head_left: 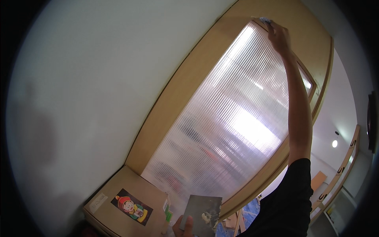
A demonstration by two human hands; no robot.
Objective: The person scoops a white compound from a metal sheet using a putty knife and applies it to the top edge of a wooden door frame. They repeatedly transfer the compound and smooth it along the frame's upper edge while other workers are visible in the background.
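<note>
My right arm reaches high up along a wooden frame [162, 112] that surrounds a ribbed translucent panel [221, 106]. At the panel's top corner my right hand [279, 37] is closed around a small blue-and-white striped piece [264, 19], which appears to touch the frame; its exact kind cannot be made out. Low in the picture my left hand [184, 227] grips a dark grey flat plate [195, 207], its thumb across the front. A pale, putty-like smear [206, 217] sits on that plate.
A brown box [158, 197] with a cartoon picture [132, 207] stands at lower left beside a plain pale wall [98, 67]. Through the opening at right are a long wooden strip [337, 173], a ceiling lamp [334, 143] and blue floor covering [250, 211].
</note>
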